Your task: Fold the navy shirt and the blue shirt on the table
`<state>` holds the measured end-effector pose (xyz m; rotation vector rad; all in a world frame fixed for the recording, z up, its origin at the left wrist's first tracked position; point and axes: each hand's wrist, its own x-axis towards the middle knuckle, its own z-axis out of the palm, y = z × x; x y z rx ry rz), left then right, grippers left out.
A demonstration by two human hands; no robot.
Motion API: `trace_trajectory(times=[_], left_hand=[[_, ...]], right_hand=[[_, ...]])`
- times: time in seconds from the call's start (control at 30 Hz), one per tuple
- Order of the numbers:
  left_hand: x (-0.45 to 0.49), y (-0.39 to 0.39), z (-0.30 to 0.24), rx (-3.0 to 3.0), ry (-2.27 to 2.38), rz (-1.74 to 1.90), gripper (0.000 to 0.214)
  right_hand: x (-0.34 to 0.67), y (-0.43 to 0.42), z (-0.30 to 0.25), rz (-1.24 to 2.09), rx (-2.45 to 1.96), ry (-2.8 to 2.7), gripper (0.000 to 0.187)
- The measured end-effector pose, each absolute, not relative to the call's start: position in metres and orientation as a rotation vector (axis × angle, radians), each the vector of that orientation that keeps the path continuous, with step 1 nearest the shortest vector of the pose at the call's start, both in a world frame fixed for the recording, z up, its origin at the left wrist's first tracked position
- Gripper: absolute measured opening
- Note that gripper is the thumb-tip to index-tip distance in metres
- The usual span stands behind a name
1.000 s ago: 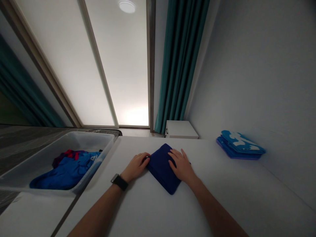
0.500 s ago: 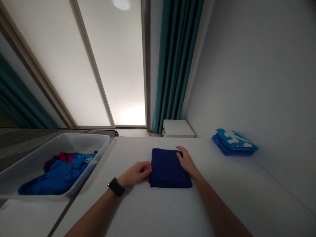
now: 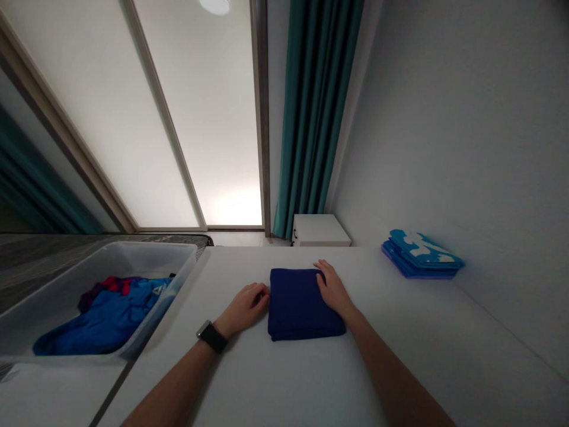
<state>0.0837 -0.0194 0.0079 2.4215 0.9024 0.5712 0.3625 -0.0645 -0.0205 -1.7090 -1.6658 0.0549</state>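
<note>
A folded dark blue garment (image 3: 302,308) lies as a neat, thick square on the white table (image 3: 275,385). My right hand (image 3: 332,289) rests flat across its upper right side, thumb and fingers apart. Beside the garment's left edge is my left hand (image 3: 244,308), its fingers curled and drawn together, the tips at or just beside the cloth. No fabric shows between those fingers. A watch with a black band (image 3: 212,337) is on my left wrist.
On the left, a translucent plastic bin (image 3: 189,255) holds rumpled clothes, including a blue garment (image 3: 102,323) and a red and dark one (image 3: 116,284). A stack of folded blue items (image 3: 422,255) lies by the wall at right. A white cabinet (image 3: 320,230) stands beyond the table.
My left hand's fingers have shifted slightly up and left along the garment's left edge, which now looks straighter. My right hand has moved a little up and left, still on the cloth.
</note>
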Motion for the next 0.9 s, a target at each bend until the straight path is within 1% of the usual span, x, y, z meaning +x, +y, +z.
trace_trajectory(times=[0.07, 0.13, 0.23, 0.37, 0.5, 0.67, 0.8, 0.83, 0.9], left_hand=[[0.083, -0.019, 0.007, 2.378, 0.899, 0.601, 0.025], [0.082, -0.019, 0.008, 2.303, 0.903, 0.621, 0.025], [0.082, -0.020, 0.011, 2.176, 0.885, 0.635, 0.025], [0.083, -0.021, 0.012, 2.034, 0.832, 0.629, 0.023], [0.083, -0.022, 0.011, 1.923, 0.826, 0.624, 0.026], [0.083, -0.025, 0.014, 1.760, 0.794, 0.595, 0.034], [0.084, -0.028, 0.018, 1.552, 0.741, 0.600, 0.036], [0.085, -0.028, 0.018, 1.493, 0.726, 0.601, 0.036], [0.085, -0.030, 0.018, 1.386, 0.702, 0.607, 0.035]], right_hand=[[0.348, -0.074, -0.008, -0.116, -1.679, -1.791, 0.039], [0.327, -0.086, 0.004, -0.151, -1.653, -1.931, 0.039], [0.293, -0.104, 0.016, -0.077, -1.648, -2.109, 0.042], [0.271, -0.116, 0.016, 0.046, -1.681, -2.253, 0.057], [0.268, -0.118, 0.016, 0.075, -1.718, -2.291, 0.066], [0.251, -0.128, 0.019, 0.039, -1.789, -2.238, 0.072], [0.235, -0.135, 0.013, -0.035, -1.825, -2.189, 0.088], [0.233, -0.135, 0.011, -0.053, -1.828, -2.179, 0.088], [0.232, -0.135, 0.008, -0.075, -1.828, -2.160, 0.082]])
